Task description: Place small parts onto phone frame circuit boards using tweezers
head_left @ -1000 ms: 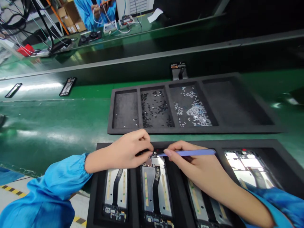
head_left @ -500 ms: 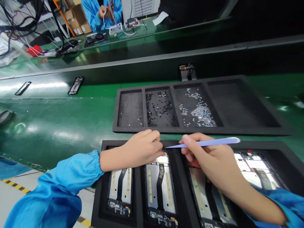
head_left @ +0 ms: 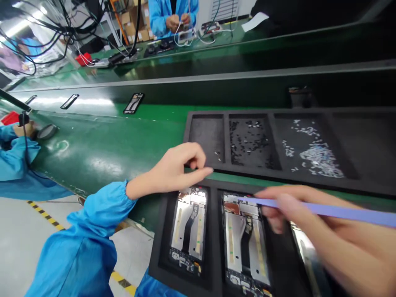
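Right hand (head_left: 312, 235) pinches slim lilac stick (head_left: 328, 210) — smooth, tapered.

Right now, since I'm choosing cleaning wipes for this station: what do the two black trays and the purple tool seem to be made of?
Parts tray: likely black foam, matte and grainy, thick soft-looking walls, no glare.
Phone tray: apparently the same matte foam.
Purple tool in the right hand: probably plastic, smooth with an even colour; blur leaves that open.

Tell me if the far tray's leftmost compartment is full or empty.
Almost empty: the leftmost compartment shows bare black floor, with only a few pale bits near its right front corner.
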A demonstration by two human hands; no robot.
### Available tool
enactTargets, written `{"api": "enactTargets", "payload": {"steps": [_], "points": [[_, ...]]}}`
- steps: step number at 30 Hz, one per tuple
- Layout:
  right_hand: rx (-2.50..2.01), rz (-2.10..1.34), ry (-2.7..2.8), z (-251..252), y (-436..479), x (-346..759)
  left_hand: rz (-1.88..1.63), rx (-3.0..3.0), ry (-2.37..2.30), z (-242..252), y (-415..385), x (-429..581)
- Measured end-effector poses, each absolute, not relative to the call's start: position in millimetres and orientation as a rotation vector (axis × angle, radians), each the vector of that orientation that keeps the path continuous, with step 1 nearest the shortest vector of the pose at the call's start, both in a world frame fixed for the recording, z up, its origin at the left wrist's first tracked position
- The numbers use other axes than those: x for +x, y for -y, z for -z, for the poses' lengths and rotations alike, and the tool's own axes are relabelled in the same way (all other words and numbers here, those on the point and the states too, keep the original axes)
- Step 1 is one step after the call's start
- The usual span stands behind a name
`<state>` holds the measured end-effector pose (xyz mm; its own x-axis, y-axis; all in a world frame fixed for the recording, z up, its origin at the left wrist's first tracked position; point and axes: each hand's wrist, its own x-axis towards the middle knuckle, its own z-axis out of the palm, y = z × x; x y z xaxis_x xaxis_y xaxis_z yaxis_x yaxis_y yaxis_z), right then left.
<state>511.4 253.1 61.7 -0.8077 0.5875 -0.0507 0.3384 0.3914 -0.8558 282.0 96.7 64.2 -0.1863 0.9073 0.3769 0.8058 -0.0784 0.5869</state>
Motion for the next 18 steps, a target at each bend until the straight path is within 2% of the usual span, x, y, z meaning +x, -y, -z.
{"api": "enactTargets", "payload": {"steps": [3,8,11,18], "points": [[-0.750,-1.616,2.423,-45,-233,476,-0.863,2.103,-1.978,-52,-77,273],[-0.807,-1.580,2.463,-24,-223,455,-0.578,2.319,-1.896,-42,-69,263],[-0.815,-1.686,2.404,-26,-223,456,-0.403,2.420,-1.893,-43,-68,260],[-0.815,-1.828,2.355,-27,-226,453,-0.392,2.371,-1.843,-32,-71,263]]}}
